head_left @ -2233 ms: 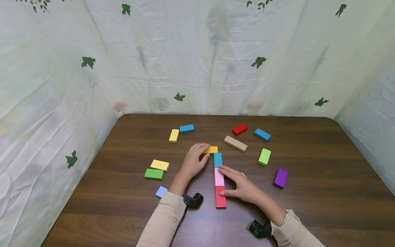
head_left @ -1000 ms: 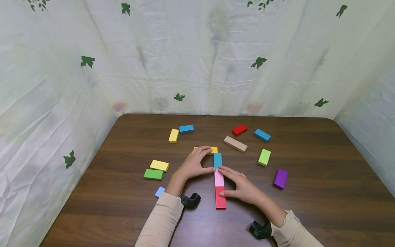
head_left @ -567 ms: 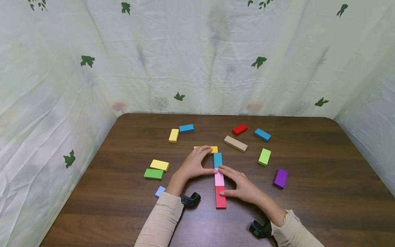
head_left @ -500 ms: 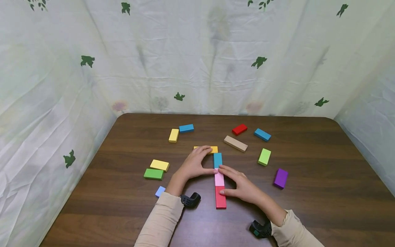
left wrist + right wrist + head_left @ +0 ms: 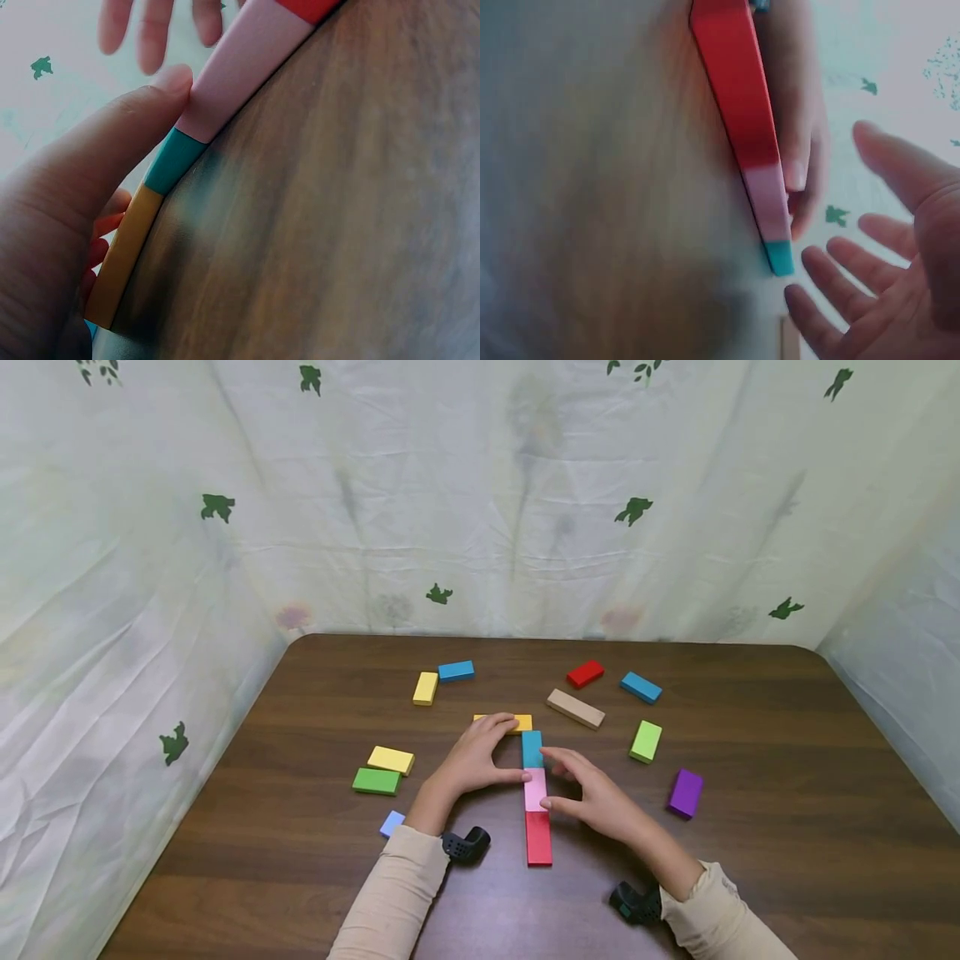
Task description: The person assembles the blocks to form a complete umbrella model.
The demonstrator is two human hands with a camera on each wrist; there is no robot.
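The table is backed by a pale curtain. A red block, pink block and teal block are lined up, met crosswise by an orange block. Pink and orange are touched, ungripped, by the loosely spread left hand; nothing is held by the relaxed right hand beside the line, well apart from the far edge.

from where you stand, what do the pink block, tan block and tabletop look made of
Pink block: probably painted wood, matte; even colour and crisp edges, though plastic is possible. Tan block: likely bare wood, dull; pale, wood-like colour. Tabletop: wood or wood-look laminate, slightly glossy; streaked grain and a soft reflection near the front.
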